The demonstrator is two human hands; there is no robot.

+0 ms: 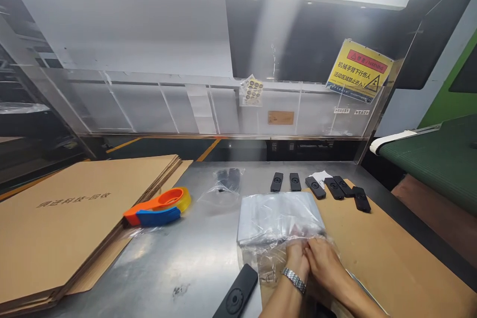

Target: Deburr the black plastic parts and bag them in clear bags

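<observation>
Side by side at the near edge of a stack of clear plastic bags (pixel 278 216) are my two hands. My left hand (pixel 297 251), with a metal watch band at its wrist, has its fingers closed on the thin film of a bag. Touching it, my right hand (pixel 320 253) pinches the same crinkled film. The fingertips are partly hidden by the film and by each other. A black oblong part (pixel 236 295) with a round recess lies on the metal table to the left of my wrists.
Several black parts (pixel 316 187) lie behind the bags, and two bagged ones (pixel 228 180) sit further left. An orange-and-blue tape dispenser (pixel 158 211) rests by stacked cardboard (pixel 74 218). More cardboard (pixel 398 253) covers the right. A green conveyor belt (pixel 432 146) stands beyond.
</observation>
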